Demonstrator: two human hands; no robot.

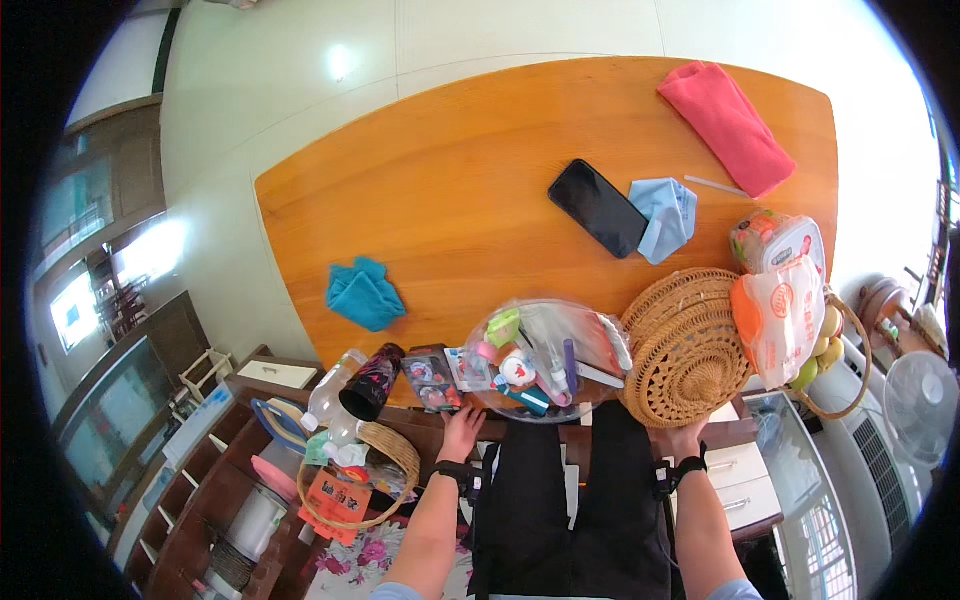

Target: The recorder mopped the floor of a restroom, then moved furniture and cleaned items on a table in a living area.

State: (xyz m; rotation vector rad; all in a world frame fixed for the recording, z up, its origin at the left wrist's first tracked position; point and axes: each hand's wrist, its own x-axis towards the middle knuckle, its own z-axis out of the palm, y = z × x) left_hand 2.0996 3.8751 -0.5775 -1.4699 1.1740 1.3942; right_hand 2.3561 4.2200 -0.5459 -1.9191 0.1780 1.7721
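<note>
My left hand (463,433) rests with fingers apart at the near edge of the wooden table (450,187), just below a dark patterned packet (433,379). Under the near rim of a woven wicker lid or tray (686,345) is my right hand (686,435), its fingers hidden, so its grip cannot be told. Between the hands lies a round clear plastic tray (555,307) with small toys, a purple stick and other small items. A dark tumbler (371,381) and a clear plastic bottle (330,390) are left of the packet.
On the table lie a teal cloth (365,294), a black smartphone (598,208), a light blue cloth (664,217), a pink towel (727,127) and a plastic food box (795,247). A white-orange bag (780,319) sits beside fruit. Lower left is a wicker basket (394,450); an electric fan (926,397) stands right.
</note>
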